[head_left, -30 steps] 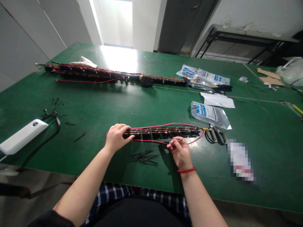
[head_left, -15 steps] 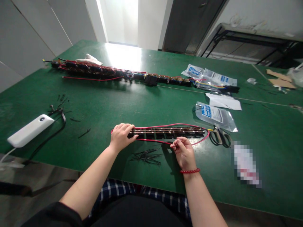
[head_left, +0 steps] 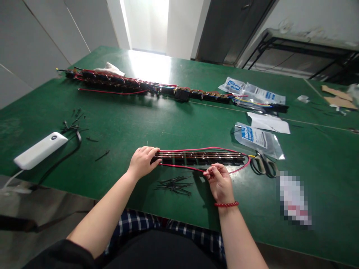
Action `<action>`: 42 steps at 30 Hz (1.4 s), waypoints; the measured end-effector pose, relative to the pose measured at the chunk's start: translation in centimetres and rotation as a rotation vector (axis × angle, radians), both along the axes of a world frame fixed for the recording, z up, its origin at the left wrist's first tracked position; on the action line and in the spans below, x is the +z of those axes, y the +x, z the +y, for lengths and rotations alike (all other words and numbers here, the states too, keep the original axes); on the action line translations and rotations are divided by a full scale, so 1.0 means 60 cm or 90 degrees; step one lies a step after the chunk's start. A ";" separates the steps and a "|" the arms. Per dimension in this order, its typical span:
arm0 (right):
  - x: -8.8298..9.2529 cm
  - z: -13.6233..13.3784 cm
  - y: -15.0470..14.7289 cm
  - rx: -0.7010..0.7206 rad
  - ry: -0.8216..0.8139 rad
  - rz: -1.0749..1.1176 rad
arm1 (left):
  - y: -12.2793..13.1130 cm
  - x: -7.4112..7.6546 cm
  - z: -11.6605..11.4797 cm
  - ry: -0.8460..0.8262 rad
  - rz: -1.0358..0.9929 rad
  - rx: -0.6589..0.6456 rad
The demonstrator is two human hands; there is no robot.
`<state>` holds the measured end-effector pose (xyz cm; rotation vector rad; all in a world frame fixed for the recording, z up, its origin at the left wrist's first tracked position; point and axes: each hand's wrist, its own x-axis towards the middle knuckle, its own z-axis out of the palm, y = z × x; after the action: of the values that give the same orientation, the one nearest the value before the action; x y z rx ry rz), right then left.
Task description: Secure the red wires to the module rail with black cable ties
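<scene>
In front of me lies a long black wired strip (head_left: pixel 193 157) with thin wires and bright spots along its top. My left hand (head_left: pixel 143 161) is wrapped over its left end, thumb on the near side and fingers on the far side. A red wire (head_left: pixel 179 166) loops around the strip and past its right end. My right hand (head_left: pixel 220 181), wearing a red bead bracelet, is closed in a pinch on the near run of this wire; the fingertips partly hide it. A small pile of black cable ties (head_left: pixel 175 185) lies on the table between my forearms.
Scissors (head_left: pixel 263 165) lie at the strip's right end, near a clear plastic bag (head_left: pixel 259 140). Across the green table (head_left: pixel 117 123) stretches a longer wired strip (head_left: pixel 165 89). A white elongated device (head_left: pixel 40 151) with a cord sits left, beside scattered black scraps (head_left: pixel 71 127).
The view has shifted slightly. My left hand still holds the strip's end, and my right hand stays at the red wire with almost no movement.
</scene>
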<state>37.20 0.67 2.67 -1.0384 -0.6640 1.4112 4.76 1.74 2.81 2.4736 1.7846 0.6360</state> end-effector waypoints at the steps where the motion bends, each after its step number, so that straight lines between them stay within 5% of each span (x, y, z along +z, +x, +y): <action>1: 0.000 0.000 0.000 0.000 0.000 -0.001 | -0.001 -0.003 0.001 0.001 -0.010 -0.003; 28: 0.013 0.019 -0.054 -0.118 -0.010 -0.079 | 0.000 -0.008 0.008 0.006 -0.045 -0.010; 42: 0.031 0.038 -0.123 -0.098 0.107 -0.188 | 0.001 -0.009 0.008 0.003 -0.058 -0.005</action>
<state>29.83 2.94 4.53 -1.1481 -0.8827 1.0592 4.85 2.23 2.30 2.4111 1.7434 0.7410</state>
